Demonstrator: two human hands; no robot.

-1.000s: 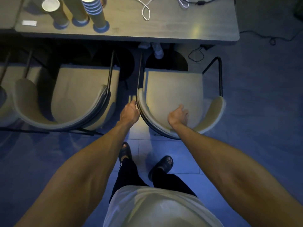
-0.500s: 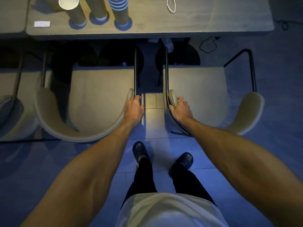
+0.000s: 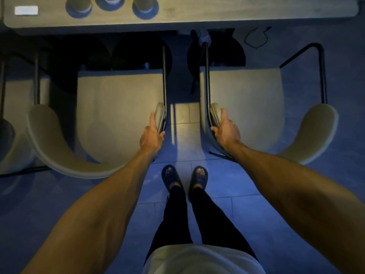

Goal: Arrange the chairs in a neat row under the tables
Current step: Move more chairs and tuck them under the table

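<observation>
My left hand [image 3: 152, 135] grips left armchair [image 3: 118, 115], right hand [image 3: 227, 131] right armchair [image 3: 246, 105]; seats short of table [image 3: 217, 14], I judge push-in pending

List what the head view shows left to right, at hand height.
Order: far-left chair → middle chair → left hand gripping its backrest end → floor tiles → right hand gripping the next backrest end → right chair.

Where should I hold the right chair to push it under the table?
On the right chair, grip the padded end of the curved backrest from behind, as the right hand does: it faces you and is thin enough to wrap.
</observation>
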